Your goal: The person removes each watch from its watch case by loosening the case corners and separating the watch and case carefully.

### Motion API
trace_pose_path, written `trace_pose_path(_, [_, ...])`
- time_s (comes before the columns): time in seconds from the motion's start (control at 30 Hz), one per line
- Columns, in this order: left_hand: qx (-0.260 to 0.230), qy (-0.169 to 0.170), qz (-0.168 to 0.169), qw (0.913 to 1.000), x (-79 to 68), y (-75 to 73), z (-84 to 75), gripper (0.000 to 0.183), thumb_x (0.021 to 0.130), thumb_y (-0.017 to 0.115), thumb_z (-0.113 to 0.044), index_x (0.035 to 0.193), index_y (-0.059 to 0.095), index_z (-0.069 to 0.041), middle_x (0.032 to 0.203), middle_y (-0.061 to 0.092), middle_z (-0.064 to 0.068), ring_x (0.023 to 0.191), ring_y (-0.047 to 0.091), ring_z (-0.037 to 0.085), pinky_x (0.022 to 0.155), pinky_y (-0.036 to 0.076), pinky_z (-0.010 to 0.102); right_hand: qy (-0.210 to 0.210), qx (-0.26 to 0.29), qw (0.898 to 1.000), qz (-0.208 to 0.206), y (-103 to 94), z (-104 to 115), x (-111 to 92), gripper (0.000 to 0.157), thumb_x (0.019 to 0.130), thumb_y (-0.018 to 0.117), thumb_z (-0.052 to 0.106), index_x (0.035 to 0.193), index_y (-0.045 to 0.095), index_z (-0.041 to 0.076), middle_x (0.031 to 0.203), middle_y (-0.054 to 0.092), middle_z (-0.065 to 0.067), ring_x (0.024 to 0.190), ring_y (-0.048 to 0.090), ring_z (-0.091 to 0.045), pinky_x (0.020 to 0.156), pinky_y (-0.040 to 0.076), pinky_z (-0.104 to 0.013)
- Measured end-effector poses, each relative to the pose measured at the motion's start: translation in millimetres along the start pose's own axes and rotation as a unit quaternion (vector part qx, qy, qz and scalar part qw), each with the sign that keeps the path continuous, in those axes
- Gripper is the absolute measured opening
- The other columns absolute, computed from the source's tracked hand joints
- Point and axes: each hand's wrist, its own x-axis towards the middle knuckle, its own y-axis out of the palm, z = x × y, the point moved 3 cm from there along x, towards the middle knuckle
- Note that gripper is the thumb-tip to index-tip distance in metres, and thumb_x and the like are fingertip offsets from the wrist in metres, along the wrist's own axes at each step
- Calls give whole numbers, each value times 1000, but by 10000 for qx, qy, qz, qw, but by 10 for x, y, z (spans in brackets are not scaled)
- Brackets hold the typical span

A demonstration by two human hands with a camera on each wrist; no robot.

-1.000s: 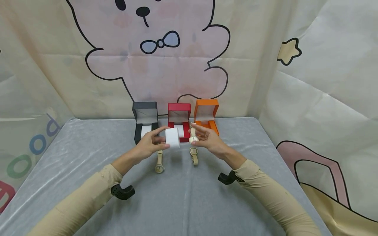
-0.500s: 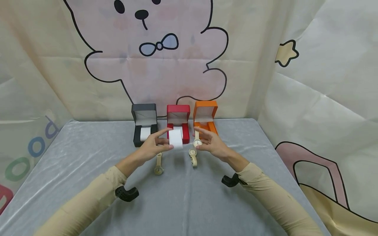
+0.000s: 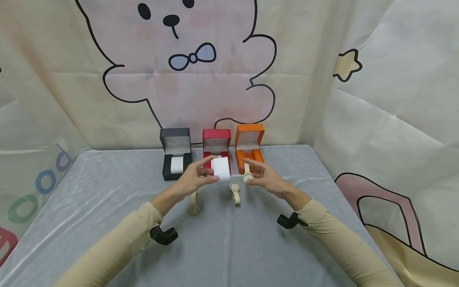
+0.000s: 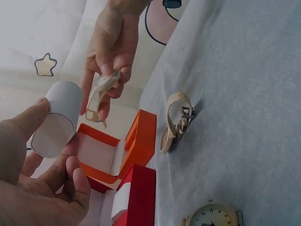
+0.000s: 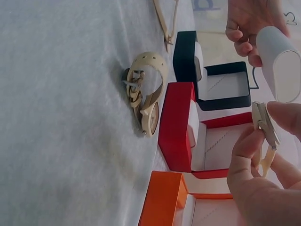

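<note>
My left hand pinches a white watch cushion between thumb and fingers, raised in front of the red watch box. In the left wrist view the cushion shows as a smooth rounded roll with a flat oval end. My right hand holds a cream-strapped watch by its case, with thumb and fingertips, in front of the orange watch box. The strap hangs in a loop in the right wrist view. A gap separates the cushion and the held watch.
At the back stand three open boxes, including a dark grey one at left. White cushions sit in the dark and red boxes; the orange one's interior is bare. Two more cream watches lie on the grey cloth, one buckled, one farther left.
Both hands have shifted to the right, the left carrying the white cushion and the right carrying the watch. The boxes and the two watches on the cloth have stayed in place.
</note>
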Motion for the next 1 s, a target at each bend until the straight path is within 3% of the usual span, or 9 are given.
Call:
trace_pose_path(0.13, [5,-99,-21,9999,26,51,12,68,95,72,-24,155,40,-30,130,63,17,117,60,28,101,51,46,145,-17,9999,-16,-10,-50,-25,74,94,70,6,159,34,13,168,26,-10,150,29,-47,117,31,-61])
trace_pose_path(0.23, [-99,-85,-10,9999,60,90,21,66,95,72,-22,153,42,-32,129,64,17,117,61,27,102,52,45,160,-23,9999,-31,-28,-61,-44,74,94,69,6,159,34,11,168,25,-13,152,26,-46,119,27,-62])
trace_pose_path(0.4, [-305,88,66,9995,136,168,34,68,95,72,-18,155,41,-25,126,67,20,111,64,22,100,54,41,171,-84,9998,-71,-93,-87,-71,75,94,69,8,159,32,10,169,21,-16,153,22,-46,121,21,-62])
trace_pose_path(0.6, [-301,83,55,9995,195,259,35,69,94,72,-17,155,41,-23,123,69,19,105,66,19,98,55,39,291,-166,9994,-122,-176,-154,-132,76,94,70,6,159,32,10,169,21,-16,150,28,-49,120,25,-61])
trace_pose_path(1.0, [-549,-220,-4,9982,270,382,33,70,93,74,-20,154,42,-28,122,67,18,106,65,23,103,52,52,404,-69,9989,-225,-281,-250,-216,78,93,69,4,160,30,10,165,22,-25,147,32,-50,117,31,-61])
